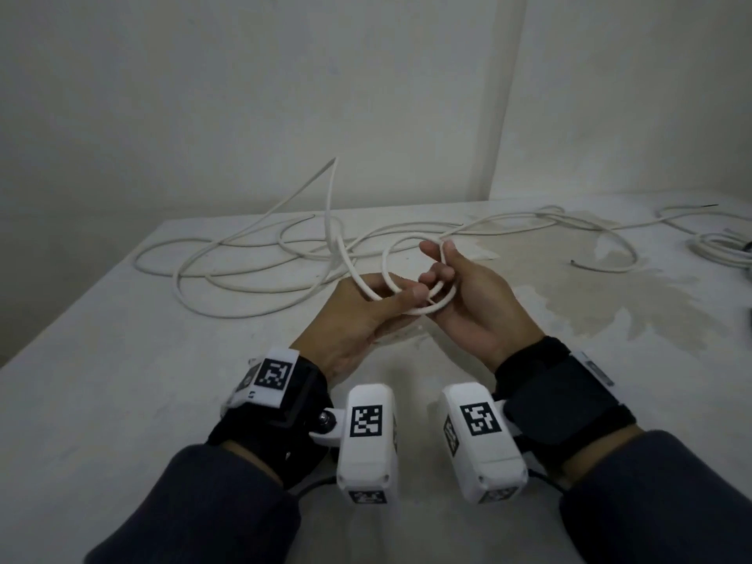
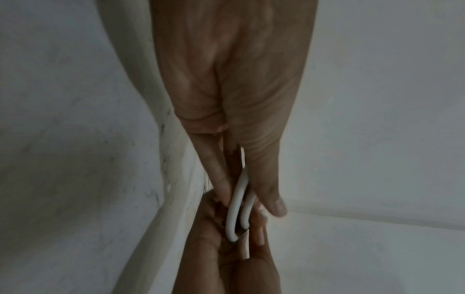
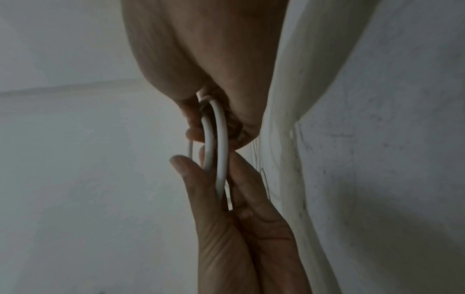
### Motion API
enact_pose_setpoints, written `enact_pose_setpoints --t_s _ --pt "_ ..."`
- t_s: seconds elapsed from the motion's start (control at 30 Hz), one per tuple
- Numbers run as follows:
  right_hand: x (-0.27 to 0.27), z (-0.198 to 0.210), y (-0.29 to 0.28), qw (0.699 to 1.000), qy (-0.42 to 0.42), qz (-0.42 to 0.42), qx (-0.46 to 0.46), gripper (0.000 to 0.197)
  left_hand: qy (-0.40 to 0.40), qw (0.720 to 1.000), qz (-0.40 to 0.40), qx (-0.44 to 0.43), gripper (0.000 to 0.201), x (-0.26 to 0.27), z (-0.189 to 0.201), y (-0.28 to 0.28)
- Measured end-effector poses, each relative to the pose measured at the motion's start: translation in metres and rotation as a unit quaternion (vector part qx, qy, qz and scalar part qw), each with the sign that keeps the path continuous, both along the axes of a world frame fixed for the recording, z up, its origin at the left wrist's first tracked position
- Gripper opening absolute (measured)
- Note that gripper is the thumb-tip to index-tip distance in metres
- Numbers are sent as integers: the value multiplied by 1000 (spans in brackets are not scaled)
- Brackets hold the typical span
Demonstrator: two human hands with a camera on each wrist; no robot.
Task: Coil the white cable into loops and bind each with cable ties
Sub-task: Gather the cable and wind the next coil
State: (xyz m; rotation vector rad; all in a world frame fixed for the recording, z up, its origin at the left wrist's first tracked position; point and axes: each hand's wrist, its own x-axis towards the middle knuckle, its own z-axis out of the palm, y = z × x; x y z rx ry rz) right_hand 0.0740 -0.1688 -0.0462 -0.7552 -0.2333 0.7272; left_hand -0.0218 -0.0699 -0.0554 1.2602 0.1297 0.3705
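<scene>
A long white cable (image 1: pixel 244 274) sprawls in loose curves over the white table (image 1: pixel 122 400). Above the table's middle, both hands hold a small coil (image 1: pixel 390 258) of that cable, two or three turns wide. My left hand (image 1: pixel 366 315) pinches the coil's near side between thumb and fingers. My right hand (image 1: pixel 460 287) grips the far side, fingers curled through the loop. In the left wrist view two white strands (image 2: pixel 239 208) run between thumb and fingers. In the right wrist view the coil (image 3: pixel 216 143) stands edge-on between both hands. No cable ties show.
Loose cable stretches back left, one stretch rising in a peak (image 1: pixel 331 164) by the wall. More cable trails right toward a bundled coil (image 1: pixel 720 248) at the table's right edge. Walls stand close behind. A stained patch (image 1: pixel 590 287) marks the table's right half.
</scene>
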Motion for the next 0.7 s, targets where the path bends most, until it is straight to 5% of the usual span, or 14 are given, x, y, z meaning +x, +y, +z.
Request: enact_pose_setpoints --t_s 0.13,0.27,0.57,0.7 --pt "5 1 0 997 49 -39 36 32 -19 989 127 -69 20 4 3 2" --pt "4 2 1 999 -12 -48 1 24 -53 978 196 -47 26 6 4 2" --pt "1 8 -9 964 -226 -45 -130 7 -31 995 92 22 21 5 10 -3" --pt "-4 10 -11 947 -285 -29 -147 10 -12 986 89 137 24 7 12 -10"
